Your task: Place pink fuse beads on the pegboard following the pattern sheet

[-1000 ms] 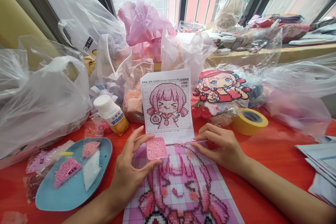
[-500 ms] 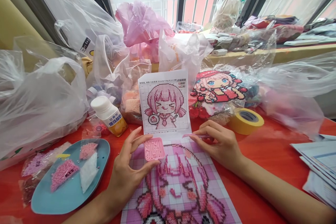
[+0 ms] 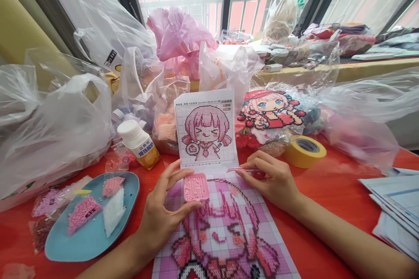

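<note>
From where I'm standing, the left hand (image 3: pixel 163 208) has the small pink tray (image 3: pixel 207 185) pinched by its edges, thumb along the near side and fingertips at the far left corner. The tray is over the far left part of the bead picture (image 3: pixel 229 211), which lies flat on the red table (image 3: pixel 334 196), in front of the upright printed pattern (image 3: pixel 207 133). The right hand (image 3: pixel 278 182) is closed round slim pink tweezers (image 3: pixel 244 169), their tip pointing left just beyond the bead picture's top edge; I can't make out whether they grip a bead.

The tray looks like stiff, light plastic, so I'd say a soft pinch on opposite rims is plenty. It wants to be kept level, though: the beads in it are loose and would roll out at a tilt or a knock. The tweezers seem light and springy, best taken midway along, with only slight pressure, since tiny smooth beads could shoot from the tips.

The bead picture seems the fragile one. Its beads look unjoined, so a dragging wrist could shift them; if it had to be moved, I'd take it by both bare side edges, flat and slow. The pattern is thin paper, easily bent.
</note>
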`<state>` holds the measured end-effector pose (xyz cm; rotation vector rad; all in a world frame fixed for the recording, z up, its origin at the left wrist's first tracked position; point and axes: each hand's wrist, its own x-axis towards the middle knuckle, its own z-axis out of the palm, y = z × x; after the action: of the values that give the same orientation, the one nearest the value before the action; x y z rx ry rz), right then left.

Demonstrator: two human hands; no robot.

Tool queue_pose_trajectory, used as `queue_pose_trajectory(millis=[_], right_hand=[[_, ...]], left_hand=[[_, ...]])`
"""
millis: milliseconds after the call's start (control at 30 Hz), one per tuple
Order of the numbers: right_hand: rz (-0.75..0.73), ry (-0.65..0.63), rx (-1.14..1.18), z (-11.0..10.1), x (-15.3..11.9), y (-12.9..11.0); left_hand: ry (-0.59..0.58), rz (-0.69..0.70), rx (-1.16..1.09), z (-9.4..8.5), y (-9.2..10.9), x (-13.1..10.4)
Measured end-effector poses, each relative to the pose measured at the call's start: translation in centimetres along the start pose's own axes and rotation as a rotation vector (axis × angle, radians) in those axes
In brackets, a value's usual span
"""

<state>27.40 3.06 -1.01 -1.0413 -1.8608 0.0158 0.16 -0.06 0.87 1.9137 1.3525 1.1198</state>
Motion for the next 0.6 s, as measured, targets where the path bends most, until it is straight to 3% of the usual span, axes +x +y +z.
queue_pose_trajectory(millis=[233, 600], right_hand=[[-0.102, -0.075, 0.044, -0.20, 0.01, -0.21], [-0.078, -0.088, -0.007, -0.34, 0.01, -0.26]], left_hand=[[0.012, -0.009, 0.024, 0.08, -0.04, -0.06], [0.024, 0.065, 0.035, 0.26, -0.41, 0.00]])
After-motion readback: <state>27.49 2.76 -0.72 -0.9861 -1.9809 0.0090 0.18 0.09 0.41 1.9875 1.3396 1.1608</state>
